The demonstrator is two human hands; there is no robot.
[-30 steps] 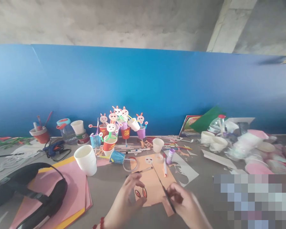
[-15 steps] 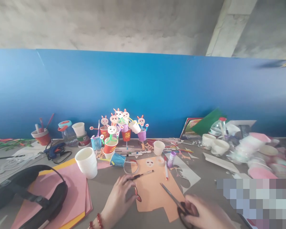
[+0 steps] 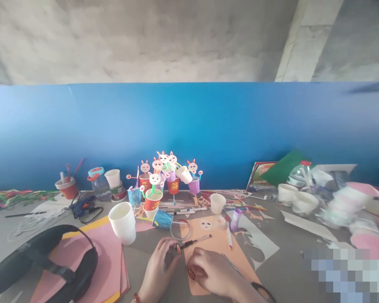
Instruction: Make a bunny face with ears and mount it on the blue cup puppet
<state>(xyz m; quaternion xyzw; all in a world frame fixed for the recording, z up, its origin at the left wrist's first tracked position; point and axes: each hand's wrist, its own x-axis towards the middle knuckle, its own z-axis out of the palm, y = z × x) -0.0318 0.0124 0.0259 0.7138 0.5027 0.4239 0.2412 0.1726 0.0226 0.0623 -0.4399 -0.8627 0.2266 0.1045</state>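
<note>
My left hand [image 3: 159,265] is low in the middle, its fingertips pinched on a small red-edged ear cut-out [image 3: 178,249]. Just to its right, my right hand [image 3: 213,269] lies on the orange paper sheet [image 3: 222,244] with fingers curled down on a second red-outlined ear cut-out [image 3: 191,274]. The black-handled scissors [image 3: 263,290] lie on the table by my right wrist, out of the hand. A black pen [image 3: 196,241] rests on the sheet's top edge. Above it lie a rabbit face cut-out [image 3: 205,224] and a tape roll [image 3: 220,219].
A stack of white cups [image 3: 123,216] and a tipped blue cup [image 3: 162,219] sit left of the sheet. Finished rabbit cups [image 3: 164,176] stand by the blue wall. Black headphones [image 3: 41,261] lie on pink paper [image 3: 109,256]. A glue gun [image 3: 84,206], a purple bottle [image 3: 236,219] and paper bowls [image 3: 298,200] are spread around.
My right hand has let go of the scissors and moved left onto the orange sheet beside my left hand. The view has tilted down a little.
</note>
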